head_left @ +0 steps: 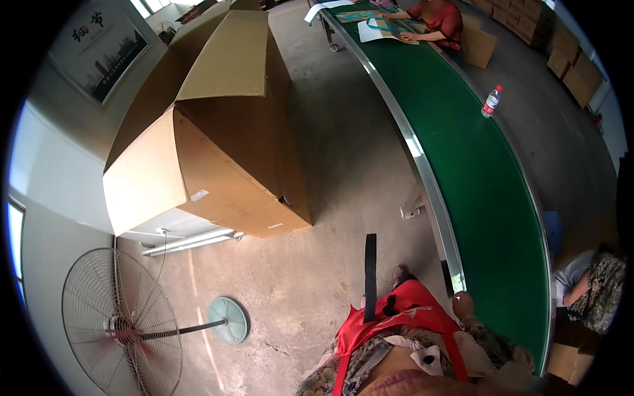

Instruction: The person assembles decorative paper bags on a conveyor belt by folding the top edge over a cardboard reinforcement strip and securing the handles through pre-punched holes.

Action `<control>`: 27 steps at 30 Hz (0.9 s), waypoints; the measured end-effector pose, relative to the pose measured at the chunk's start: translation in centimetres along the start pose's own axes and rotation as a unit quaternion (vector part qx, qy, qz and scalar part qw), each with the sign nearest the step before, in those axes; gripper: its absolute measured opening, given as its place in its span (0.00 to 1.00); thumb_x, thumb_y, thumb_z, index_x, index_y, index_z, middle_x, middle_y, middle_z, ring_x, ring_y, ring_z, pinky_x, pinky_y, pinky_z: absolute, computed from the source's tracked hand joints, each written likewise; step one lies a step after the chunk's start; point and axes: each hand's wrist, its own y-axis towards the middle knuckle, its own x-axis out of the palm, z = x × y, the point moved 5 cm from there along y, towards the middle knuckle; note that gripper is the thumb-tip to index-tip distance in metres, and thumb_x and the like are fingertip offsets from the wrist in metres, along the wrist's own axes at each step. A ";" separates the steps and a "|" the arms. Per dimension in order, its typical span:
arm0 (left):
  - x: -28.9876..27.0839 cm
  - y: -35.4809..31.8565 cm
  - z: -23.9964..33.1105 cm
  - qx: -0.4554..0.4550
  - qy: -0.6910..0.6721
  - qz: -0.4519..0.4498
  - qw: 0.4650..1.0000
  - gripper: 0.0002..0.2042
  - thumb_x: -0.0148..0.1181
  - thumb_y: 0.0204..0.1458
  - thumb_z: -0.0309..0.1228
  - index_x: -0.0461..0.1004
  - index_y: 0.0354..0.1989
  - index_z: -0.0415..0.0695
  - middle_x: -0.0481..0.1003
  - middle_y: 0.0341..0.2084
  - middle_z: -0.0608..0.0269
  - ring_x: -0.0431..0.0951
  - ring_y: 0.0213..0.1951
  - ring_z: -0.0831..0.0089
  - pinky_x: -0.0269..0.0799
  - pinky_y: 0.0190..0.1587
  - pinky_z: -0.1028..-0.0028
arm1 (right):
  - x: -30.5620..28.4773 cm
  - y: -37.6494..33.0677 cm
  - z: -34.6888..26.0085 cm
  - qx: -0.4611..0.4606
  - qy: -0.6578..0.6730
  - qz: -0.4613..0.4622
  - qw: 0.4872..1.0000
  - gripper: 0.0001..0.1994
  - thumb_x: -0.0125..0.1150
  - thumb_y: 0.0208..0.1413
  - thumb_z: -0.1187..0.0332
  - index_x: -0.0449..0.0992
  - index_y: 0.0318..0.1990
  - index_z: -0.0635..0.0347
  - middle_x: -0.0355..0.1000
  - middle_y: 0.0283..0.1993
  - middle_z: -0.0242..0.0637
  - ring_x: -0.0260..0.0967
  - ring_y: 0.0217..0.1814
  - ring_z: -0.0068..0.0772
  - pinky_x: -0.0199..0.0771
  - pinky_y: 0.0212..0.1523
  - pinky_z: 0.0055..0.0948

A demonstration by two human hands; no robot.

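Observation:
At the near left edge of the green conveyor belt [505,264], my right hand [463,305] rests by the metal side rail [432,178]. It looks small and rounded here, and I cannot make out how its fingers are set or whether they hold anything. My left hand does not show. A red apron [393,310] covers my front over a patterned garment. In front of the apron, a black strap [370,277] sticks up.
A large open cardboard box [231,178] stands at left, behind a pedestal fan [122,327] with a round base [228,320]. A water bottle [491,101] stands on the belt's far right edge. One person [442,26] handles sheets at the far end; another [588,290] is at right.

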 end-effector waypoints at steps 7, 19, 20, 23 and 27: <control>7.9 5.8 14.4 0.050 0.040 -0.039 0.997 0.22 0.50 0.65 0.46 0.74 0.56 0.43 0.79 0.52 0.50 0.79 0.51 0.57 0.72 0.50 0.55 | -1.1 11.2 -10.3 -0.002 0.039 -0.022 0.999 0.07 0.62 0.58 0.69 0.80 0.40 0.61 0.77 0.41 0.49 0.76 0.43 0.56 0.76 0.45 0.48; 22.5 7.1 26.4 -0.010 0.030 -0.022 0.999 0.22 0.49 0.66 0.47 0.74 0.56 0.43 0.79 0.52 0.51 0.79 0.50 0.58 0.72 0.48 0.55 | -3.4 50.1 -30.8 -0.255 -0.026 -0.001 0.967 0.16 0.65 0.56 0.67 0.75 0.50 0.61 0.72 0.55 0.51 0.70 0.58 0.58 0.73 0.54 0.49; 23.1 7.5 27.6 -0.010 0.026 -0.019 0.999 0.22 0.49 0.66 0.48 0.74 0.56 0.43 0.79 0.52 0.51 0.79 0.50 0.58 0.72 0.48 0.55 | -3.3 52.7 -31.9 -0.249 -0.032 -0.007 0.968 0.16 0.65 0.56 0.67 0.75 0.50 0.61 0.72 0.55 0.51 0.70 0.58 0.58 0.73 0.54 0.49; 25.6 9.6 31.2 -0.023 0.017 -0.012 1.000 0.22 0.49 0.66 0.48 0.74 0.56 0.43 0.79 0.51 0.51 0.79 0.50 0.58 0.72 0.48 0.55 | -2.4 60.1 -35.2 -0.271 -0.058 0.022 0.961 0.22 0.66 0.55 0.66 0.71 0.56 0.62 0.66 0.64 0.51 0.68 0.61 0.58 0.72 0.57 0.51; 27.4 13.8 38.0 -0.018 0.007 -0.007 1.000 0.22 0.49 0.66 0.48 0.74 0.55 0.43 0.79 0.51 0.52 0.79 0.49 0.58 0.72 0.47 0.54 | 0.6 65.1 -35.1 -0.170 -0.006 -0.080 0.982 0.24 0.68 0.52 0.65 0.71 0.56 0.58 0.66 0.58 0.51 0.71 0.54 0.60 0.75 0.52 0.51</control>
